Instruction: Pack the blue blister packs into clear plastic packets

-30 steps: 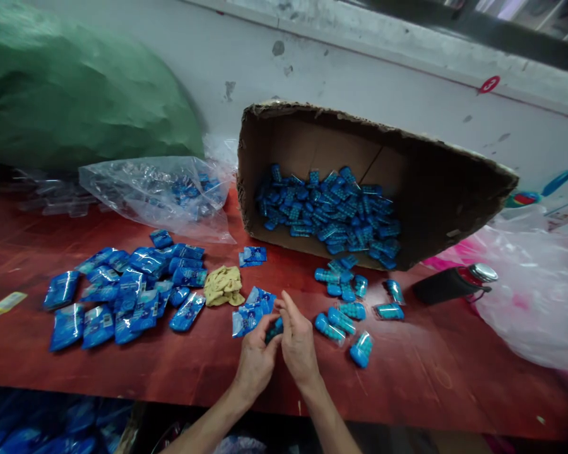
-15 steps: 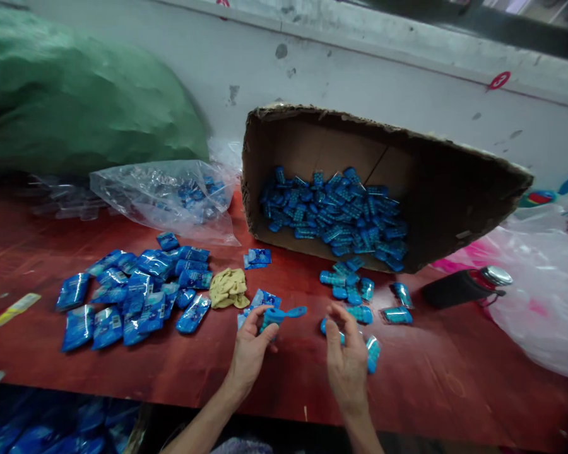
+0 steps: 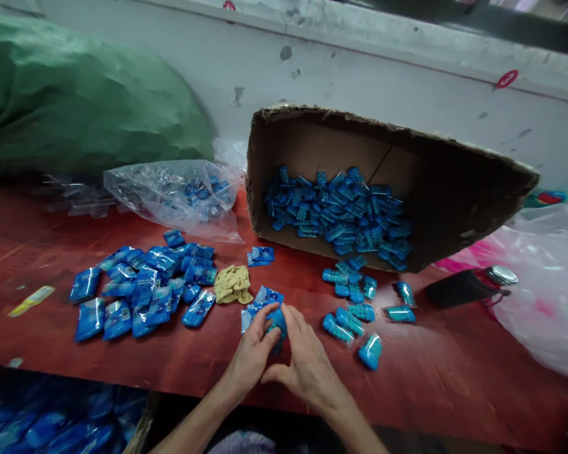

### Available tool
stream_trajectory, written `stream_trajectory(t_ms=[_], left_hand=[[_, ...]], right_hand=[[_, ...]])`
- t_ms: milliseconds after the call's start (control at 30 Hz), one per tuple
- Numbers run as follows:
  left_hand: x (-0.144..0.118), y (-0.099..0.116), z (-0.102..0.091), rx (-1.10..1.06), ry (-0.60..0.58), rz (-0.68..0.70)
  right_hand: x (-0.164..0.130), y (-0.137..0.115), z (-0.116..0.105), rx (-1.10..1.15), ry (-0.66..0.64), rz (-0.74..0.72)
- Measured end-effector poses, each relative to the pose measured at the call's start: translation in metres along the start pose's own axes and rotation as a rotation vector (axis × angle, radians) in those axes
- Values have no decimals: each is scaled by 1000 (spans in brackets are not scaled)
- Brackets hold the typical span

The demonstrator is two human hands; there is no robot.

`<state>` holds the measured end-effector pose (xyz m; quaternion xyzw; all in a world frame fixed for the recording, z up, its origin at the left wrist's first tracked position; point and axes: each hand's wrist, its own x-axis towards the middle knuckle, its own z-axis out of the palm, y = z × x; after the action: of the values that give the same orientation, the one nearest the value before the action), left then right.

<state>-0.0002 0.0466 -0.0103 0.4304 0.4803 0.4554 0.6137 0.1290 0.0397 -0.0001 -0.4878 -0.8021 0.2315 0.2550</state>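
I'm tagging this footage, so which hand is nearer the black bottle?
Right. The right hand is to the left of the black bottle, with loose blue containers lying between them; the left hand is farther left, beyond the right hand.

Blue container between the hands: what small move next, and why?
Perhaps close the right hand in on the blue container, with the left hand steady: the left fingers and thumb curl around it, while the right fingers are beside it and the right thumb stands apart.
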Motion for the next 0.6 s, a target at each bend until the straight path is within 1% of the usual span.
stream_trajectory(t_ms=[67,133,200,267,367,467,600], left_hand=[[-2,5,2,-3,-12,2],[-3,7,6,27,-3,13],[-3,8,9,48,32,23],[-4,5,11,43,72,12],[-5,-4,13,50,131,-20],[-5,-12,15,126,177,8],[-7,-17,18,316,148,53]], right_hand=[[3,-4,0,-50,15,15],[6,-9,1,-50,45,70],[8,-13,3,-35,76,100],[8,-13,7,-43,92,86],[3,-8,18,-91,99,38],[-4,0,28,-125,116,29],[-6,15,27,-174,125,-7]])
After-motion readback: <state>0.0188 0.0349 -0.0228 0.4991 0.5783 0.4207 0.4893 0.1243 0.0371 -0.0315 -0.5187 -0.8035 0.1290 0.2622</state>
